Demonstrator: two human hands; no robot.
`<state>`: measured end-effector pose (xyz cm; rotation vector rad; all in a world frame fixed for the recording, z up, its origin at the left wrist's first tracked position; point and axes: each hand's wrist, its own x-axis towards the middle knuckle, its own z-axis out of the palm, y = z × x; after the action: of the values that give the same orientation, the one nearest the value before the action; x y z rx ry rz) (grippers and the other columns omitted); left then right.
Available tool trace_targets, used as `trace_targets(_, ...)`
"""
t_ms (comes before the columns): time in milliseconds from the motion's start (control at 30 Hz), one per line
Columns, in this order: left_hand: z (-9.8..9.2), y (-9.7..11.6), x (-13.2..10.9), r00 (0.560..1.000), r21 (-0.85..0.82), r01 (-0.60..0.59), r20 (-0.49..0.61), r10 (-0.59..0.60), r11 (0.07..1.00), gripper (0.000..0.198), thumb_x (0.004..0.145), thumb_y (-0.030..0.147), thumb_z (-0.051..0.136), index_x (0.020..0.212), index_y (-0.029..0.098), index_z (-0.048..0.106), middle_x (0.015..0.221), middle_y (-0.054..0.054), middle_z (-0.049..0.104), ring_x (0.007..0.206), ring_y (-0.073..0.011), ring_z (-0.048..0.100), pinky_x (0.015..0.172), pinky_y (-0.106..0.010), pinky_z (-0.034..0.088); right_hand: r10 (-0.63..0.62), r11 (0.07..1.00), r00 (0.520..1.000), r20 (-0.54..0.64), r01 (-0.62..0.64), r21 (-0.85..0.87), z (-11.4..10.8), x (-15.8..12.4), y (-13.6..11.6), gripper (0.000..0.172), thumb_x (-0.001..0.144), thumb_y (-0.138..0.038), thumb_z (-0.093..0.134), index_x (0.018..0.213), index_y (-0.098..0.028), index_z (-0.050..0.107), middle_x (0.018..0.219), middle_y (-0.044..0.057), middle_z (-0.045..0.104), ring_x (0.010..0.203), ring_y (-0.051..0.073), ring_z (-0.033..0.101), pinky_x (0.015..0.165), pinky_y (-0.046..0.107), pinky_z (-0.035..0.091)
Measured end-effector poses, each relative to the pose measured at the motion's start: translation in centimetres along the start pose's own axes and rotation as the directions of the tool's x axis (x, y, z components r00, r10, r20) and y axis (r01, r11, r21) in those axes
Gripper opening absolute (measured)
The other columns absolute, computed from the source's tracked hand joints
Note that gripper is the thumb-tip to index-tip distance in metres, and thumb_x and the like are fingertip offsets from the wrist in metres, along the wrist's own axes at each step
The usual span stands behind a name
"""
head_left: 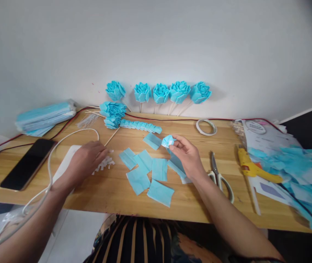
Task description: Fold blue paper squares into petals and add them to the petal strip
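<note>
My right hand (186,155) pinches a folded blue petal (168,141) between thumb and fingers, and a small white patch shows on it. My left hand (89,157) is low over small white pieces (105,164) on the table, its fingers bent and pressed together. Whatever its fingertips hold is hidden. Between my hands lie several flat blue fabric squares (159,169). A row of folded blue petals (141,126) lies behind them. Part of a white flat object (66,160) shows under my left forearm.
Blue flowers on sticks (160,93) lean on the wall. More blue flowers (113,114) lie left. A tape roll (206,127), scissors (218,175), yellow glue gun (254,168) and blue scraps (304,171) are right. A phone (27,164), white cable (49,164) and mask stack (46,117) are left.
</note>
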<state>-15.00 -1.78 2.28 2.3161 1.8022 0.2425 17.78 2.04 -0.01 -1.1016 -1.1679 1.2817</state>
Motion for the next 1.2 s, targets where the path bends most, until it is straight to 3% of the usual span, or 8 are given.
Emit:
trace_targets(167,0.5,-0.4,0.2,0.993,-0.083,0.074,-0.082,-0.081,0.994,0.035,0.091,0.043,0.044,0.073,0.019,0.062,0.081,-0.005,0.061,0.08,-0.0209,0.056,0.072,-0.031,0.04,-0.003,1.0,1.0,-0.001,0.003,-0.003,-0.1,0.0,0.2,0.036,0.072,-0.029,0.074,0.106,-0.025,0.068,0.078,-0.003,0.06,0.074,0.012,0.054,0.072,0.027,0.044)
trace_targets(333,1.1,-0.5,0.2,0.981,-0.221,0.167,-0.065,-0.185,0.961,0.025,0.088,0.038,0.048,0.094,0.02,0.064,0.09,-0.005,0.067,0.082,-0.0209,0.061,0.075,-0.031,0.043,0.001,1.0,1.0,-0.006,-0.001,-0.02,0.0,0.0,0.0,0.036,0.071,-0.03,0.074,0.106,-0.024,0.068,0.079,-0.002,0.062,0.076,0.013,0.056,0.077,0.029,0.046)
trace_targets(433,1.9,-0.5,0.4,0.988,-0.274,0.123,-0.056,-0.143,0.954,0.033,0.092,0.037,0.04,0.107,0.02,0.063,0.104,-0.007,0.069,0.093,-0.0227,0.063,0.083,-0.032,0.045,0.011,0.999,1.0,-0.008,-0.012,-0.031,0.0,-0.1,0.0,0.036,0.071,-0.031,0.074,0.106,-0.024,0.068,0.079,-0.001,0.062,0.076,0.014,0.056,0.077,0.03,0.046)
trace_targets(533,2.2,-0.5,0.6,0.994,-0.253,0.09,-0.034,-0.102,0.963,0.035,0.09,0.034,0.038,0.108,0.019,0.064,0.107,-0.009,0.07,0.096,-0.0247,0.064,0.086,-0.035,0.046,0.006,1.0,1.0,0.0,-0.006,-0.026,0.0,-0.1,0.0,0.036,0.071,-0.031,0.074,0.105,-0.024,0.068,0.079,-0.002,0.063,0.076,0.013,0.056,0.077,0.03,0.046)
trace_targets(667,0.8,-0.2,0.0,0.991,-0.254,0.129,0.074,-0.113,0.959,0.032,0.087,0.031,0.039,0.103,0.021,0.065,0.097,-0.005,0.073,0.088,-0.0239,0.066,0.081,-0.033,0.048,0.014,1.0,1.0,0.009,-0.014,-0.017,0.0,-0.1,0.1,0.035,0.071,-0.031,0.074,0.105,-0.024,0.068,0.08,-0.002,0.063,0.077,0.013,0.057,0.078,0.03,0.046)
trace_targets(800,-0.6,-0.4,-0.7,0.98,-0.284,0.183,-0.018,-0.196,0.941,0.031,0.087,0.029,0.038,0.102,0.019,0.064,0.099,-0.006,0.072,0.09,-0.0229,0.066,0.081,-0.031,0.049,0.025,1.0,0.999,0.027,-0.025,-0.01,0.1,-0.1,0.1,0.034,0.071,-0.031,0.075,0.103,-0.023,0.068,0.08,-0.001,0.064,0.077,0.013,0.057,0.079,0.03,0.046)
trace_targets(1067,1.2,-1.1,0.8,0.983,-0.085,0.183,-0.019,-0.185,0.979,0.042,0.084,0.019,0.035,0.117,0.018,0.06,0.11,-0.009,0.071,0.098,-0.0249,0.066,0.083,-0.033,0.049,0.01,0.999,1.0,0.007,-0.01,-0.048,-0.1,0.0,0.3,0.035,0.071,-0.034,0.075,0.104,-0.023,0.069,0.082,0.0,0.065,0.078,0.015,0.058,0.079,0.032,0.048)
trace_targets(1200,1.2,-0.9,1.2,0.981,-0.043,0.19,-0.032,-0.192,0.981,0.046,0.084,0.018,0.035,0.124,0.017,0.057,0.112,-0.01,0.07,0.099,-0.0256,0.066,0.082,-0.033,0.049,0.019,0.999,1.0,0.017,-0.019,-0.026,-0.3,0.0,0.3,0.034,0.072,-0.033,0.075,0.103,-0.023,0.068,0.085,0.0,0.067,0.081,0.015,0.06,0.08,0.032,0.048)
